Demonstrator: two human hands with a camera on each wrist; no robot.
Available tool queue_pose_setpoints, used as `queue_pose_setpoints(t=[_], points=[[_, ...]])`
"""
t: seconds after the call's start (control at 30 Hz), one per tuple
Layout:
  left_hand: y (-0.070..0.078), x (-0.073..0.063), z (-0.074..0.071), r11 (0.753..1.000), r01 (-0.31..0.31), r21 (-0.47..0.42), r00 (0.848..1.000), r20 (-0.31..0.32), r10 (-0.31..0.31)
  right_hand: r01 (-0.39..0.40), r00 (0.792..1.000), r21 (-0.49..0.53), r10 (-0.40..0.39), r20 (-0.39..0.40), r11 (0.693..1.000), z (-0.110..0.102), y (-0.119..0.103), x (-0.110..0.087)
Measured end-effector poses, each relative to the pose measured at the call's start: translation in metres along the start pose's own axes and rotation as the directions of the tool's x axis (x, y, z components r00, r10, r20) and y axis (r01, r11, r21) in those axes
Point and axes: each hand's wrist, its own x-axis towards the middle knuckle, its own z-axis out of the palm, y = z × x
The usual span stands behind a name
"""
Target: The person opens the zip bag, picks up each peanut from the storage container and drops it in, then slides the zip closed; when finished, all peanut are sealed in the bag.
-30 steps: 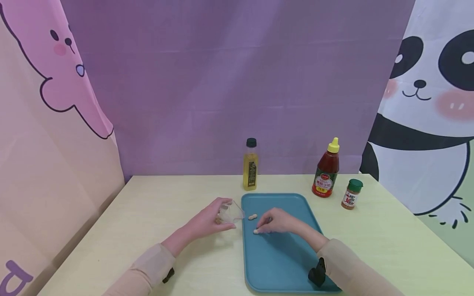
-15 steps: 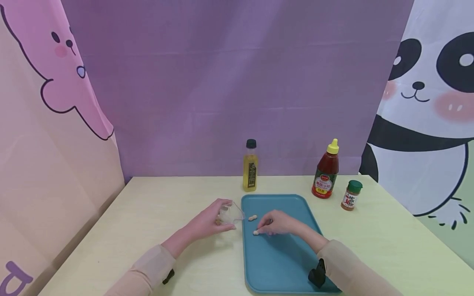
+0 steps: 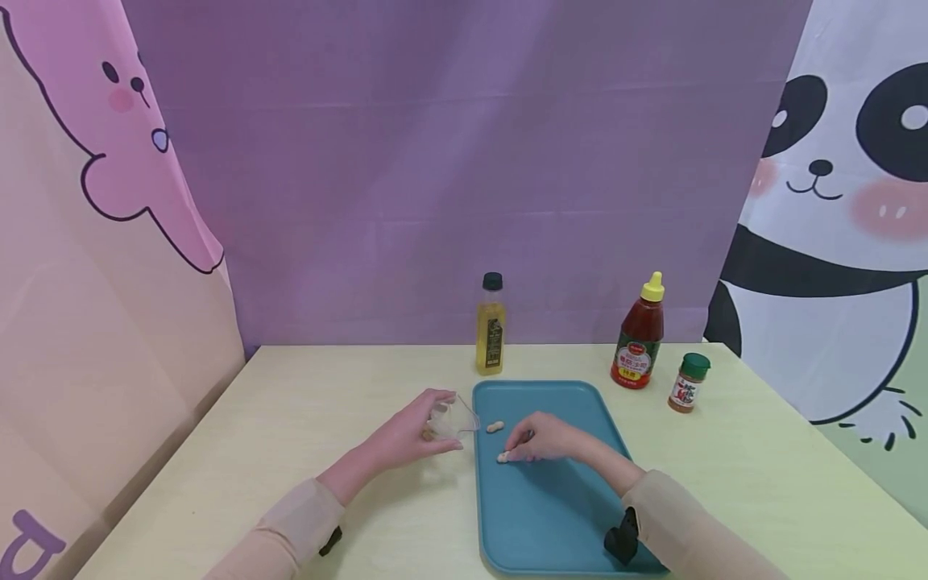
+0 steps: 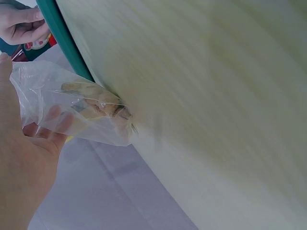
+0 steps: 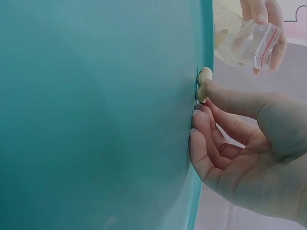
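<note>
My left hand (image 3: 416, 435) holds a clear zip-lock bag (image 4: 43, 91) by its mouth, thumb and fingers spread apart at the opening, just left of the tray. Tan peanut-like pieces (image 4: 98, 103) lie in the bottom of the bag. Over the left part of the blue tray (image 3: 551, 532), my right hand (image 3: 544, 437) pinches an unshelled peanut (image 5: 204, 79) between thumb and forefinger. That peanut is at the tray's surface; whether it is lifted off, I cannot tell. Another peanut (image 3: 495, 427) lies on the tray a little farther back, near its left rim.
Behind the tray stands an oil bottle (image 3: 490, 330) with a dark cap. Farther right are a red sauce bottle (image 3: 636, 346) with a yellow cap and a small green-capped spice jar (image 3: 686, 387). A purple cloth (image 3: 377, 177) hangs behind the pale table (image 3: 312, 403).
Both hands stay almost where they were. At the right fingertips the peanut has shifted slightly, and more of it shows now. The bag and the other peanut have not moved.
</note>
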Motion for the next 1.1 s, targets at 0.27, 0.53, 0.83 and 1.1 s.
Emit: queue_pose_setpoints(t=[0.27,0.53,0.83,1.1], points=[[-0.001,0.000,0.001,1.000,0.004,0.011,1.000,0.003,-0.004,0.003,1.000,0.000,-0.003,0.022,1.000,-0.001,-0.001,-0.002],[-0.001,0.001,0.001,1.000,-0.001,0.009,1.000,0.002,0.001,0.052,0.999,0.053,-0.053,0.008,0.997,-0.009,0.002,-0.004],[-0.001,0.002,0.000,1.000,0.002,0.010,1.000,0.007,-0.002,0.067,0.997,0.053,-0.065,-0.038,0.996,-0.018,0.001,-0.005],[-0.001,0.001,0.000,1.000,0.003,0.016,1.000,0.002,-0.003,0.118,0.990,0.047,-0.114,-0.089,0.992,-0.025,-0.009,-0.006]])
